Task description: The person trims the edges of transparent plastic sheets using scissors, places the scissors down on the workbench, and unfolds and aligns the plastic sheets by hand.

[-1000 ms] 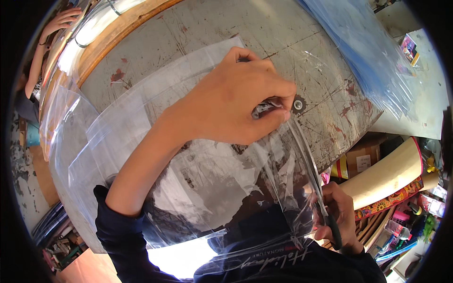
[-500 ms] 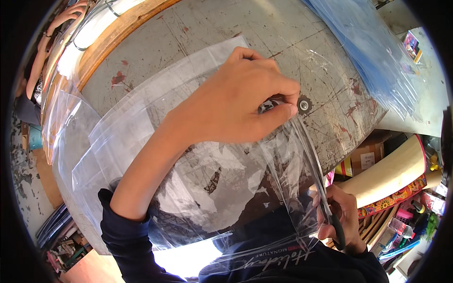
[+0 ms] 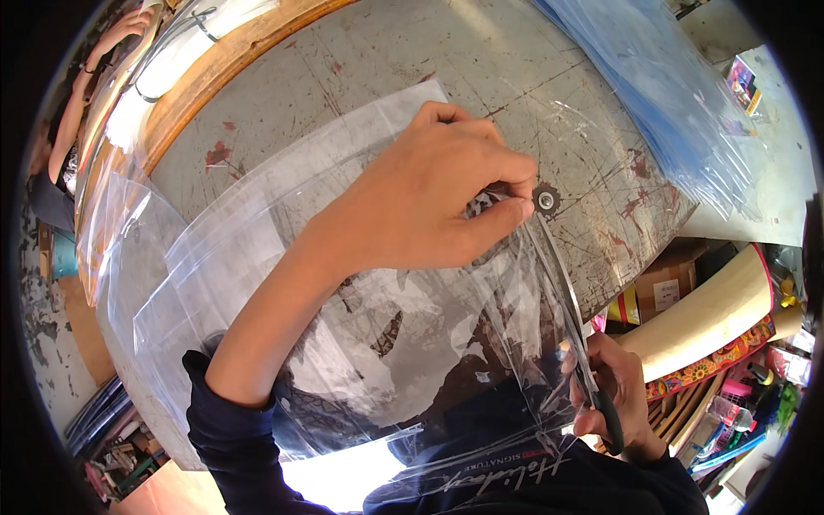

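Grey and scratched, with flecks of red, the counter [image 3: 386, 47] spans most of the view. Clear plastic sheeting [image 3: 403, 343] lies over its near side, gathered in folds along the right edge. Bluish plastic sheets [image 3: 652, 94] are piled at the far right. The left hand [image 3: 446, 189] reaches across the sheeting, fingers pinched closed on that edge. At lower right, the right hand [image 3: 625, 378] curls its fingers around black-handled scissors [image 3: 609, 419] (I cannot tell how far the blades part). Just beside the left fingertips sits a metal stud [image 3: 546, 200].
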The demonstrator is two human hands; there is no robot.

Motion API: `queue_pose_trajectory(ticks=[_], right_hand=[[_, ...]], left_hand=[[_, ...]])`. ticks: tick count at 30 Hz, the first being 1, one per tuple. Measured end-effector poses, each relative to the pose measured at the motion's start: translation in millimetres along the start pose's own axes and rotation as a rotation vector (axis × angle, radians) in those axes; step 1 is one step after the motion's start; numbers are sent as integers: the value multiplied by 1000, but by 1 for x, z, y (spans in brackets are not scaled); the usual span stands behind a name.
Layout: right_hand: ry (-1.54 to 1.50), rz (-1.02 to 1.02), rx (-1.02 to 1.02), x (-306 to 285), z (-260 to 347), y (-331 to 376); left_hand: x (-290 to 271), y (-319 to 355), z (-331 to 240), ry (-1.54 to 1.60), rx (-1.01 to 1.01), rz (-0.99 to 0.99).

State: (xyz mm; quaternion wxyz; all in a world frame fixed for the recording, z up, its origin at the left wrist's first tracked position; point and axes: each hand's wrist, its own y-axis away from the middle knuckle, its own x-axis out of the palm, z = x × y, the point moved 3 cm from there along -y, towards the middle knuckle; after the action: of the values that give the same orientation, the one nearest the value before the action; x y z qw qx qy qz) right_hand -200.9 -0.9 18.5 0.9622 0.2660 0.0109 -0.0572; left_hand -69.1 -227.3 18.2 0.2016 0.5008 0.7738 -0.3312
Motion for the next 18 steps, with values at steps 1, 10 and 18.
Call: queue_pose_trajectory(ticks=[1,10,18], right_hand=[[0,-1,2,0,1,0],[117,-9,-57,0,-1,-3],[180,24,3,0,12,-4]], left_hand=[[-1,0,0,3,3,-9],[-1,-3,4,45,-4,-83],[-3,-3,4,29,-13,-91]])
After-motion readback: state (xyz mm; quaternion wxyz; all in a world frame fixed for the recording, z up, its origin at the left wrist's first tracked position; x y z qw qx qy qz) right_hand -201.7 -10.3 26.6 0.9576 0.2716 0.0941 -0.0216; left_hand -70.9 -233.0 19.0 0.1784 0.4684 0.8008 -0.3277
